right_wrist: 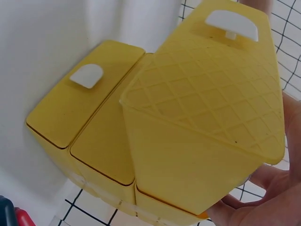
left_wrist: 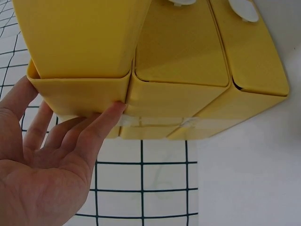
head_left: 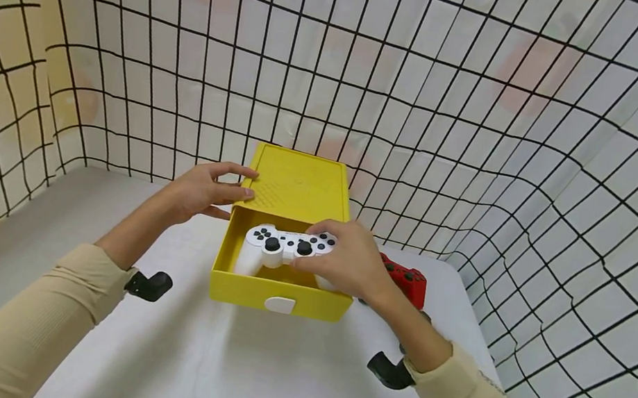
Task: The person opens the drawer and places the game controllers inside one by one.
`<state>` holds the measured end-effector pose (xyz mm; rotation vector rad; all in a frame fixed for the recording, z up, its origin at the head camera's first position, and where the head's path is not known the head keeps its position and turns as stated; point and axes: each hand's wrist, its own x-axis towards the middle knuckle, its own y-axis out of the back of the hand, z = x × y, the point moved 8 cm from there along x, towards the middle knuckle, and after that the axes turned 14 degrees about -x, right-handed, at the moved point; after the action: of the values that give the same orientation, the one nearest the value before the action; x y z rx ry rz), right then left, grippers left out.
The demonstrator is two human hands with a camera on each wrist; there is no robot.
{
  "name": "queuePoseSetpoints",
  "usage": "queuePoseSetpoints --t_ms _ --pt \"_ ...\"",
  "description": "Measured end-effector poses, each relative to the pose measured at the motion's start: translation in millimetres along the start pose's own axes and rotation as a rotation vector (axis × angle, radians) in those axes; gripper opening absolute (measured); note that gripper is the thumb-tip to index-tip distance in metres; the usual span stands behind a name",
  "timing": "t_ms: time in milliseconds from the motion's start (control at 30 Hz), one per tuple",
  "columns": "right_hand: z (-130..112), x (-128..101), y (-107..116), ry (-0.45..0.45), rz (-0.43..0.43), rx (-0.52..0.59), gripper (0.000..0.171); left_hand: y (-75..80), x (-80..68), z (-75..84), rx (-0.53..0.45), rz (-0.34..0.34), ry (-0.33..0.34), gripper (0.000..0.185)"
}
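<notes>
A yellow drawer (head_left: 280, 298) with a white knob is pulled out of the top of a yellow drawer cabinet (head_left: 303, 182). A white game controller (head_left: 286, 246) with black sticks lies tilted in that drawer. My right hand (head_left: 349, 260) reaches in from the right and grips the controller's right end between thumb and fingers. My left hand (head_left: 200, 190) touches the cabinet's left edge, its fingers mostly straight. In the left wrist view the fingertips press the cabinet's side (left_wrist: 169, 103). The drawer front (right_wrist: 207, 84) hides the controller in the right wrist view.
A red game controller (head_left: 409, 284) sits on the white table (head_left: 277, 375) right of the cabinet, partly behind my right forearm, with a dark object beside it. Two lower drawers (right_wrist: 103, 89) are closed. Black wire grid (head_left: 343, 55) encloses the back and sides.
</notes>
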<state>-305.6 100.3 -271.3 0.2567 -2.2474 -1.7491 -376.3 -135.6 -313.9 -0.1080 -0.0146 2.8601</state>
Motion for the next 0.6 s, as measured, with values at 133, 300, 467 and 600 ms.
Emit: queuePoseSetpoints --t_ms 133,300,467,600 --pt "-0.8 1.0 -3.2 -0.006 -0.018 -0.001 0.052 -0.2 -0.1 0.2 0.002 0.004 0.002 0.057" --pt "-0.8 1.5 -6.0 -0.004 -0.044 -0.020 0.056 -0.8 -0.3 -0.4 0.004 0.004 0.005 0.057" --pt "0.0 1.5 -7.9 -0.004 -0.061 -0.034 0.055 -0.5 -0.5 -0.4 0.006 -0.002 0.002 0.057" --pt "0.0 2.2 -9.6 -0.002 -0.067 -0.050 0.056 -0.2 -1.0 0.1 0.003 -0.004 0.002 0.057"
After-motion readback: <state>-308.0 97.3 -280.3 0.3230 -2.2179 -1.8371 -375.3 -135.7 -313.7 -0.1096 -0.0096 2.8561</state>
